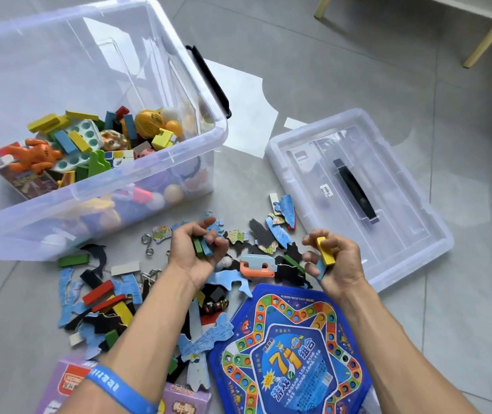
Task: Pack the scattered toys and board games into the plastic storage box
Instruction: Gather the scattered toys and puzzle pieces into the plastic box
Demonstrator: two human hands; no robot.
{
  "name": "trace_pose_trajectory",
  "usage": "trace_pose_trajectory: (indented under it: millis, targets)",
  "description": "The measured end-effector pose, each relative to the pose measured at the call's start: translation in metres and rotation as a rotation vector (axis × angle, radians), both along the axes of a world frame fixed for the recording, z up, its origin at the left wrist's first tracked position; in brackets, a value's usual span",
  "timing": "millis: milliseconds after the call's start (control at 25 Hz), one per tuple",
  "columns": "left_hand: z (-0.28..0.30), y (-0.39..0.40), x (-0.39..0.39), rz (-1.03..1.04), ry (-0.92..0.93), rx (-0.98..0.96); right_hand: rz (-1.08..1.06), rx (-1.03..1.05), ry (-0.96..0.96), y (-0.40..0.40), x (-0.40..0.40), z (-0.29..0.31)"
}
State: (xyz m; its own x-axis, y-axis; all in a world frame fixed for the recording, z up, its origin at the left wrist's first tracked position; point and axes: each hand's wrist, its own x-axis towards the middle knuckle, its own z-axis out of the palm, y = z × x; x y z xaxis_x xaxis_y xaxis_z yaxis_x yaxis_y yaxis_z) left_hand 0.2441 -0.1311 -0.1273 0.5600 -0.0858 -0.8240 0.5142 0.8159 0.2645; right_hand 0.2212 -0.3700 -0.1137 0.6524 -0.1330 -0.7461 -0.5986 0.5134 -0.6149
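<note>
Head view
Writing: blue board game, near right, shows a large "7"; other print too small to read. Lid carries a barcode sticker, unreadable.
Storage box: far left, open, partly filled with blocks, balls and an orange figure.
Floor clutter: puzzle pieces, coloured blocks and metal rings scattered between box and lid; purple carton near left.
Left hand: fingers curled, gripping green and blue blocks.
Right hand: fingers curled, pinching a yellow block.
</note>
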Motion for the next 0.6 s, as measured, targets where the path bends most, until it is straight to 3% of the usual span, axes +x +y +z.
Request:
trace_pose_trajectory:
  millis: [80, 200, 240, 400, 520, 600]
  targets:
    - [-0.001, -0.004, -0.004, -0.022, 0.019, 0.075, 0.177, -0.302, 0.03, 0.003, 0.001, -0.003]
    - [-0.007, -0.005, -0.005, -0.152, 0.013, 0.304, 0.716, -1.025, 0.058, 0.011, -0.006, -0.021]
    - [-0.01, -0.005, -0.005, -0.175, 0.02, 0.377, 0.852, -1.18, 0.043, 0.017, -0.013, -0.026]
    - [-0.015, -0.017, 0.002, -0.451, -0.029, 0.815, 0.823, -1.273, -0.029, 0.028, -0.021, -0.035]
    - [-0.006, -0.054, 0.024, -0.863, -0.362, 1.359, 0.598, -1.174, -0.033, 0.026, -0.017, -0.036]
    - [-0.004, -0.084, 0.046, -1.148, -0.642, 1.598, 0.495, -1.099, -0.044, 0.021, -0.008, -0.034]
